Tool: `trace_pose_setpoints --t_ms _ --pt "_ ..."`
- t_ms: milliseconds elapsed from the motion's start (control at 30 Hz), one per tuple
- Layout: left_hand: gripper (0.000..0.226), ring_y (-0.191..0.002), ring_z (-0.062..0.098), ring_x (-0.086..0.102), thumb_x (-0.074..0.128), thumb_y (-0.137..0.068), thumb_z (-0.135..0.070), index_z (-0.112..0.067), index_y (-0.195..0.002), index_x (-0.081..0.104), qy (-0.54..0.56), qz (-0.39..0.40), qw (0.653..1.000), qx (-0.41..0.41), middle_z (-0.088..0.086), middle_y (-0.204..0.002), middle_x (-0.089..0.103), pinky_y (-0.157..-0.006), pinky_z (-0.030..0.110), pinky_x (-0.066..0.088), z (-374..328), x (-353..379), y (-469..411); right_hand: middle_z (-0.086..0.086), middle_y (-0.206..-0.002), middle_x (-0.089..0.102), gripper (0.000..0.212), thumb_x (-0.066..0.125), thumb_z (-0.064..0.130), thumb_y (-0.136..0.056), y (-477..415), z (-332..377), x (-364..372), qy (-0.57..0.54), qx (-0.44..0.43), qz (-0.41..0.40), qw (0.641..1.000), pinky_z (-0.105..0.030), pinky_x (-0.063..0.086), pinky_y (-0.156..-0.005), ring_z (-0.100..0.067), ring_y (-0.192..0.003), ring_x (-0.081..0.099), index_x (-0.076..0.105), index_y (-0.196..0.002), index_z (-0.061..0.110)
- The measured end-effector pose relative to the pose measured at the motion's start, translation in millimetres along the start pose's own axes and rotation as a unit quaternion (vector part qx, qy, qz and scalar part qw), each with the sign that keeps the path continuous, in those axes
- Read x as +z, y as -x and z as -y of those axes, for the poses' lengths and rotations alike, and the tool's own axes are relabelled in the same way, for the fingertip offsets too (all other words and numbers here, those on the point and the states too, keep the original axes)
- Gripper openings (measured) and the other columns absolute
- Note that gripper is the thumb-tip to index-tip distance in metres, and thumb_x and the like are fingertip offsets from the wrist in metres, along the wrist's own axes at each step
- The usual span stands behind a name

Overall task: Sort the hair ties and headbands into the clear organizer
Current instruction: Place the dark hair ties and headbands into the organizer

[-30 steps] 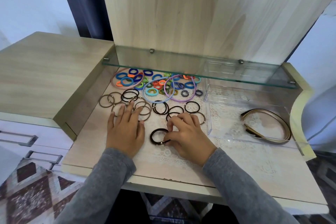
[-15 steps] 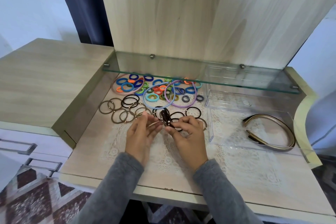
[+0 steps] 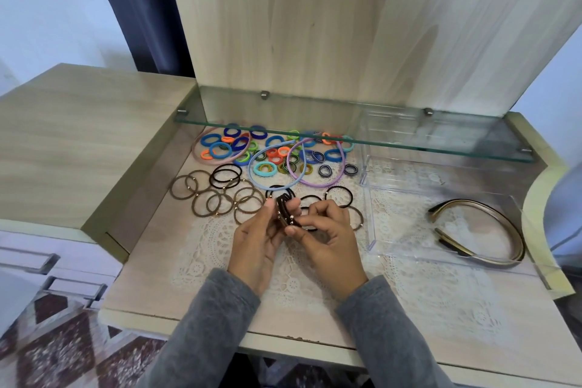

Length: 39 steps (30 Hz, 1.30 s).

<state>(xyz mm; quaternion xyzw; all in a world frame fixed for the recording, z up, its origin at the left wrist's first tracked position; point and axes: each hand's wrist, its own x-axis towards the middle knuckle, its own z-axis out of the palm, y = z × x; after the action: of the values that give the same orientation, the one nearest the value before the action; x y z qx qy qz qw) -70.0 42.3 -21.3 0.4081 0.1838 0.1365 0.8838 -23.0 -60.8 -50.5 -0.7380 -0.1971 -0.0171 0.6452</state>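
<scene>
From the head camera, my left hand (image 3: 255, 239) and right hand (image 3: 327, 236) meet just above the lace mat (image 3: 204, 249). Between them they pinch a bundle of dark hair ties (image 3: 285, 210), stacked edge-on with small gold beads showing. My left thumb and fingertips clamp one side of it, and my right fingers curl round the other. The bundle is off the table, well left of the clear organizer (image 3: 371, 208), whose near compartment already holds the gold headbands (image 3: 521, 242).

The stack looks loose to me. If either pinch slackens while I square it up, I expect the elastic loops to spring apart and scatter. Loose black hair ties (image 3: 338, 195) lie directly under my hands, so a dropped one would mix back in. The brown hair ties (image 3: 217, 201) are just to the left, where a careless elbow could sweep them.

On the way to the organizer, its see-through wall is hard to judge and I could knock it. I cannot tell which compartments behind it lie free under the glass shelf (image 3: 346, 139), so my knuckles might catch that edge. The coloured hair ties (image 3: 271, 154) and the purple headband (image 3: 315, 183) sit beneath it.
</scene>
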Motion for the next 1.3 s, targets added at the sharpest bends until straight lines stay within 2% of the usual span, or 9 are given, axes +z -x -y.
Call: trace_pose_setpoints --t_ms 200,367,500,667,833,1033,1300 --pt "0.037 -0.103 0.023 0.066 0.052 -0.087 -0.023 0.003 -0.108 0.067 0.013 0.05 0.998 -0.036 0.019 -0.115 0.067 -0.072 0.021 0.056 -0.4 -6.6 -2.8 0.016 -0.089 0.054 0.014 0.077 0.029 -0.068 1.1 1.3 -2.2 -0.01 0.011 0.005 1.0 -0.045 0.041 -0.096 -0.021 -0.104 0.046 0.075 -0.081 0.032" --pt "0.034 -0.107 0.021 0.066 0.049 -0.089 -0.02 0.002 -0.108 0.067 0.041 0.055 0.997 -0.025 0.016 -0.115 0.068 -0.079 0.025 0.057 -0.9 -9.7 -4.6 0.015 -0.089 0.054 0.015 0.074 0.038 -0.068 1.6 0.2 -2.4 -0.007 0.0 -0.004 1.0 -0.042 0.042 -0.094 -0.019 -0.104 0.046 0.074 -0.082 0.033" --pt "0.035 -0.112 0.02 0.063 0.049 -0.089 -0.02 0.002 -0.113 0.063 0.044 0.054 0.997 -0.026 0.014 -0.119 0.067 -0.081 0.024 0.056 -0.6 -10.9 -5.6 0.015 -0.09 0.054 0.015 0.073 0.042 -0.068 2.0 -1.9 -1.2 -0.008 -0.002 -0.003 1.0 -0.05 0.044 -0.091 -0.022 -0.105 0.047 0.074 -0.082 0.034" --pt "0.035 -0.112 0.02 0.063 0.054 -0.084 -0.021 -0.002 -0.11 0.067 0.025 0.048 0.998 -0.027 0.013 -0.117 0.068 -0.076 0.021 0.056 -0.3 -9.1 -2.9 0.014 -0.091 0.055 0.016 0.073 0.043 -0.069 1.7 -4.2 -0.8 -0.008 -0.001 0.004 1.0 -0.052 0.045 -0.089 -0.024 -0.106 0.047 0.074 -0.082 0.032" --pt "0.027 -0.105 0.019 0.067 0.055 -0.084 -0.018 -0.006 -0.099 0.075 0.002 0.057 0.998 -0.023 0.013 -0.112 0.07 -0.079 0.022 0.056 0.4 -7.9 0.3 0.012 -0.092 0.056 0.017 0.073 0.042 -0.07 2.3 -3.6 -1.4 -0.014 -0.003 0.0 1.0 -0.051 0.043 -0.092 -0.024 -0.107 0.047 0.074 -0.082 0.03" --pt "0.031 -0.105 0.021 0.067 0.055 -0.084 -0.014 0.003 -0.107 0.066 -0.016 0.054 0.998 -0.022 0.015 -0.111 0.07 -0.08 0.023 0.056 0.3 -5.5 3.3 0.012 -0.093 0.057 0.017 0.072 0.041 -0.071 2.1 -2.0 -2.9 -0.023 0.007 0.008 1.0 -0.044 0.044 -0.094 -0.022 -0.108 0.048 0.074 -0.08 0.028" --pt "0.021 -0.102 0.022 0.068 0.059 -0.079 -0.01 -0.003 -0.088 0.076 -0.003 0.056 0.998 -0.03 0.015 -0.11 0.07 -0.075 0.022 0.056 -0.2 -5.1 3.7 0.01 -0.09 0.058 0.005 0.074 0.033 -0.073 1.2 -0.4 -4.8 -0.013 0.005 0.011 1.0 -0.019 0.039 -0.089 -0.018 -0.103 0.05 0.071 -0.075 0.029"
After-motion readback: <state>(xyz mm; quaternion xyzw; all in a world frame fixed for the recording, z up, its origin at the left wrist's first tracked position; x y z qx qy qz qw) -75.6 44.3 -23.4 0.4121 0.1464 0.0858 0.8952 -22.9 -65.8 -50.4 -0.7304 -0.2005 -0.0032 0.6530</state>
